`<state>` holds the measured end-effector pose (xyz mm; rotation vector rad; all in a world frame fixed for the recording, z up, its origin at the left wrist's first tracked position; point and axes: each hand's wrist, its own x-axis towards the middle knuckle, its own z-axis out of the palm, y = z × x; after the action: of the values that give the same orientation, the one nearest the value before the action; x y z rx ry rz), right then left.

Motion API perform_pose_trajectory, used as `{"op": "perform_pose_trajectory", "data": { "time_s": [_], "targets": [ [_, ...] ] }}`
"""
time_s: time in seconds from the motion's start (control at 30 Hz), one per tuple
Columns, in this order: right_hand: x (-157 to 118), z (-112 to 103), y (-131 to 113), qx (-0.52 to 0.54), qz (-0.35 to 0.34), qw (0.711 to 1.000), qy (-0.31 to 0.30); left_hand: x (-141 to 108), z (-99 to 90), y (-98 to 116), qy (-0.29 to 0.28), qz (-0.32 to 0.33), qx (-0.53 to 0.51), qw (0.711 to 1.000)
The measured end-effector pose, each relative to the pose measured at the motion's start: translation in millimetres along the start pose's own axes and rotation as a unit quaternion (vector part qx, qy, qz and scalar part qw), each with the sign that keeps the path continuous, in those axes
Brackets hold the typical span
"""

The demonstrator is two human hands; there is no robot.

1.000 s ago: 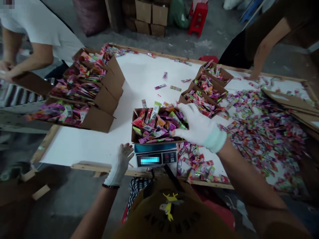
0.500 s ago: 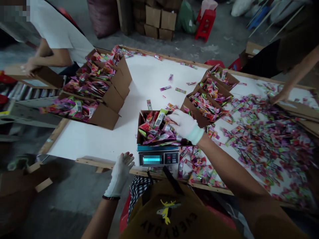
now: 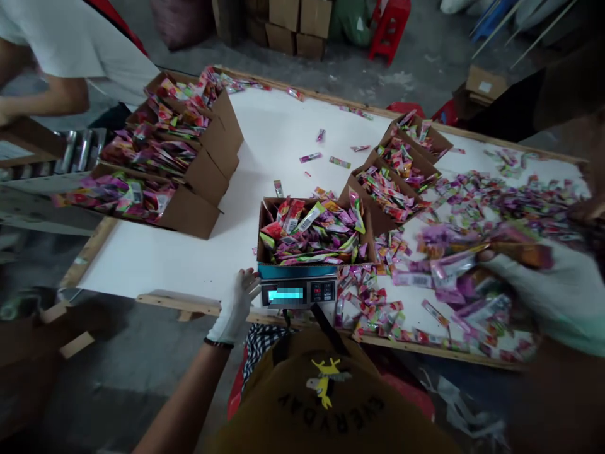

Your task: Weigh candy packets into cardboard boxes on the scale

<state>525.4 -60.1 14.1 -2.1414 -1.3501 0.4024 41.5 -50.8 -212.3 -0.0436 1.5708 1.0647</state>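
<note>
A cardboard box (image 3: pixel 317 261) full of small colourful candy packets (image 3: pixel 326 233) sits on a digital scale (image 3: pixel 299 291) with a lit display. My left hand (image 3: pixel 235 307), in a white glove with bare fingertips, is at the scale's left edge, fingers extended and holding nothing. I cannot tell whether it touches the scale. Over the loose packets at the right, my right hand (image 3: pixel 543 284), also white-gloved, is blurred by motion. A bunch of pink and purple packets (image 3: pixel 454 271) is in its fingers, raised above the pile.
Filled boxes (image 3: pixel 198 202) stand at the table's left, and more filled boxes (image 3: pixel 387 189) behind the scale. Loose packets (image 3: pixel 472 195) spread over the right side. A person (image 3: pixel 70 69) handles a box at left; another person's hand (image 3: pixel 588 209) is at far right. A red stool (image 3: pixel 390 31) stands behind.
My right hand has left the box on the scale and moved right to the loose packets, where it now holds a bunch. My left hand has come slightly closer to the scale.
</note>
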Motion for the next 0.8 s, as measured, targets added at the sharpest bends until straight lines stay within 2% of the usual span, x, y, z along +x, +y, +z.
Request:
{"op": "perform_pose_trajectory", "data": {
  "time_s": [0.03,0.1,0.17,0.23,0.33,0.47,0.53,0.6,0.7,0.8],
  "targets": [
    [1.4,-2.1,9.6,-0.033,0.011,0.998,-0.045,0.9,-2.0,0.5,0.003,-0.002,0.002,1.0],
    [4.6,1.8,22.1,-0.097,0.019,0.99,-0.099,2.6,-5.1,1.4,0.013,-0.007,0.008,1.0],
    [7.1,10.1,23.9,-0.12,0.013,0.987,-0.109,4.3,-6.5,1.8,0.022,-0.011,0.015,1.0],
    [9.6,17.0,13.5,-0.094,-0.02,0.989,-0.111,5.2,-6.1,1.1,0.025,-0.01,0.017,1.0],
    [17.1,23.3,-23.4,-0.029,-0.15,0.979,-0.132,3.7,-3.9,-1.4,0.023,-0.001,0.014,1.0],
    [33.8,32.3,-91.8,0.024,-0.334,0.918,-0.211,-3.2,-3.1,-5.6,0.02,0.003,0.009,1.0],
    [41.9,34.9,-117.9,0.032,-0.383,0.895,-0.225,-7.0,-6.2,-7.5,0.023,0.0,0.008,1.0],
    [49.6,33.3,-127.9,0.027,-0.414,0.876,-0.247,-9.9,-12.2,-9.4,0.031,-0.003,0.005,0.999],
    [61.6,25.3,-107.4,-0.003,-0.399,0.861,-0.315,-12.1,-24.9,-12.2,0.055,-0.007,-0.001,0.998],
    [70.1,23.0,-61.0,-0.048,-0.313,0.881,-0.352,-11.0,-36.0,-13.5,0.075,-0.011,-0.003,0.997]
  ]
}}
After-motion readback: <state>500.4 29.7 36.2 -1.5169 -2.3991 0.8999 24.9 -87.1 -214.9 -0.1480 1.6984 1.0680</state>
